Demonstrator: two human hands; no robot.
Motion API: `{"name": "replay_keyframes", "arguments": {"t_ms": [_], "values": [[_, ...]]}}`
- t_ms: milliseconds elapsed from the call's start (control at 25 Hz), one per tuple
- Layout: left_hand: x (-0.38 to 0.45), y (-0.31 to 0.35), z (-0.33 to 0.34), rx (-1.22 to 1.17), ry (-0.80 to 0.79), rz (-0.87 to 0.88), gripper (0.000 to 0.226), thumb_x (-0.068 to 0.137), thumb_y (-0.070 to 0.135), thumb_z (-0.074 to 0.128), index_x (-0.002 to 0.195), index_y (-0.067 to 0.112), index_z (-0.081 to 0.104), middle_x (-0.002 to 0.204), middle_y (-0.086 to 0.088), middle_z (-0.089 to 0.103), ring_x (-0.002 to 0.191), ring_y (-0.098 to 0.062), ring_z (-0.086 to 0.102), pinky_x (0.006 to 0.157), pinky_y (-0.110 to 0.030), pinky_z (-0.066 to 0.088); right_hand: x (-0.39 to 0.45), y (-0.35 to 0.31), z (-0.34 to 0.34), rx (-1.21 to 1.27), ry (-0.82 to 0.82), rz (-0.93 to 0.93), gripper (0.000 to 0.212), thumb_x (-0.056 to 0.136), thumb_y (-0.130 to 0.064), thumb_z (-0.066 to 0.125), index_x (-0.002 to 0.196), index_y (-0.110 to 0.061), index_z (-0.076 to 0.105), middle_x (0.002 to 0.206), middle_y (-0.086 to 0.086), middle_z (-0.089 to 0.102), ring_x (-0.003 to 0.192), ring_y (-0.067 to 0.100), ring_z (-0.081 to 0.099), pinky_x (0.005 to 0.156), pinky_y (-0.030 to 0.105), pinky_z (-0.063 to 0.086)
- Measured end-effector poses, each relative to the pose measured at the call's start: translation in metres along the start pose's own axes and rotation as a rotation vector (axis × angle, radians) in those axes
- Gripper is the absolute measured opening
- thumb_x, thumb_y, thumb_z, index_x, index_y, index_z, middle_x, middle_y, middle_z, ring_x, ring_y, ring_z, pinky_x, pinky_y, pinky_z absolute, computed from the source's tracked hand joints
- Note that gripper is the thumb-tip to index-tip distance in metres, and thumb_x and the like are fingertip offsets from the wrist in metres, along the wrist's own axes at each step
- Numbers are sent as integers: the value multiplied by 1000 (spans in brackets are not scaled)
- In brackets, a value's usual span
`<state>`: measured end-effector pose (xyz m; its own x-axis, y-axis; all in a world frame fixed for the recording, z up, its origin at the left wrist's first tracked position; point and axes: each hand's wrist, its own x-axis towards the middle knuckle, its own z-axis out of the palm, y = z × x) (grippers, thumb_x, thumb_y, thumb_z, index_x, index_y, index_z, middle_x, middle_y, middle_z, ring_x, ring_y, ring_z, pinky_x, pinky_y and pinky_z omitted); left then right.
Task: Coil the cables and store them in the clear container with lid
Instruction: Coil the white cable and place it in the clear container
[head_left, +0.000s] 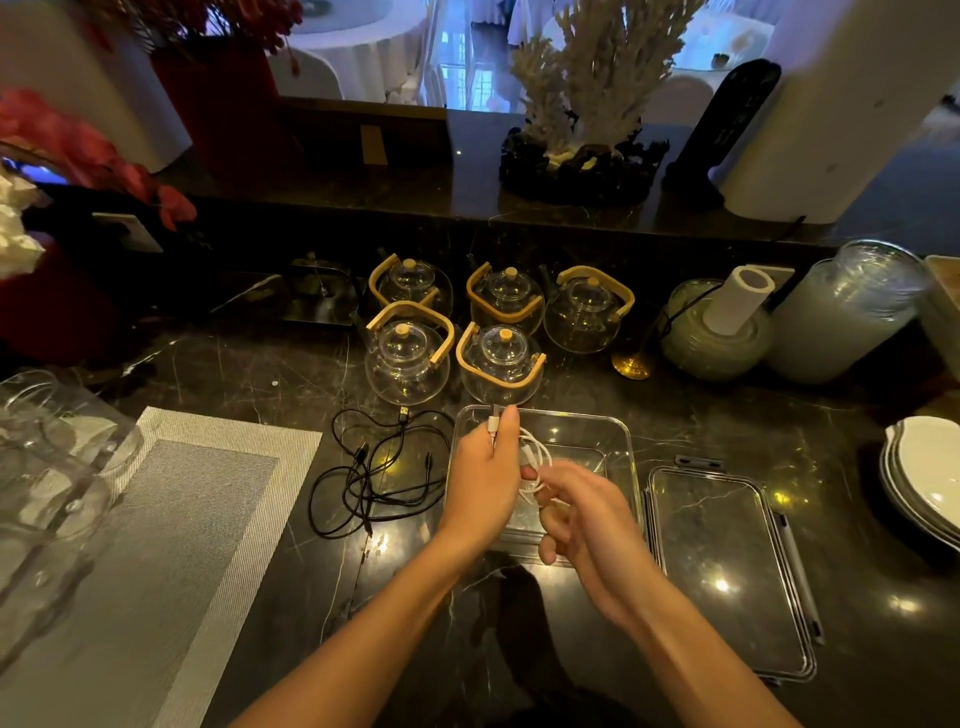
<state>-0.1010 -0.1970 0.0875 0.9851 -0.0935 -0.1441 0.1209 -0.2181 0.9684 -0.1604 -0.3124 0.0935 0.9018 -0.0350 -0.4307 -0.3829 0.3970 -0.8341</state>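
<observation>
While both hands loop thin white cable (535, 457), clear rectangular container (618, 441) seemingly beneath.

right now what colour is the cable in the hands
White cable, best seen in the head view.

1. Single head-worn view: the camera sits above the dark marble counter (597, 623) and looks forward and steeply down.
2. Both forearms enter from the bottom edge, the hands near the lens at frame centre.
3. Wide-angle optics bend the edges: the placemat (156, 545) at left and the plates (919, 478) at right curve outward.
4. The upper frame reaches a raised ledge and a dining room beyond.
</observation>
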Motion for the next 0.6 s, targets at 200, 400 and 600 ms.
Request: {"name": "replay_keyframes", "arguments": {"t_ms": [200, 400, 600], "values": [[2, -14, 2, 89, -125, -26, 54, 104, 46, 42, 82, 1, 62, 65, -12, 59, 61, -15, 55, 60, -41, 44, 6, 5, 7, -397, 225, -241, 10, 99, -18, 64, 103, -9, 62, 69, 8, 62, 44, 23, 57, 41, 36, 51], [-3, -19, 4, 85, -106, -62, 54, 105, 48, 39, 90, 5, 68, 67, -13, 62, 61, -24, 57, 58, -42, 43, 11, 10, 5, -520, 295, -474, 9, 98, -25, 66, 104, -29, 72, 93, -4, 71, 66, 21, 68, 57, 41, 60], [0, -14, -2, -96, -80, -190, 54, 103, 51, 41, 60, 21, 55, 54, 4, 49, 55, -13, 49, 55, -30, 43, 4, 1, -2, 42, 224, -226, 18, 101, -15, 60, 115, -9, 70, 94, 6, 74, 44, 12, 46, 44, 29, 46]]}}
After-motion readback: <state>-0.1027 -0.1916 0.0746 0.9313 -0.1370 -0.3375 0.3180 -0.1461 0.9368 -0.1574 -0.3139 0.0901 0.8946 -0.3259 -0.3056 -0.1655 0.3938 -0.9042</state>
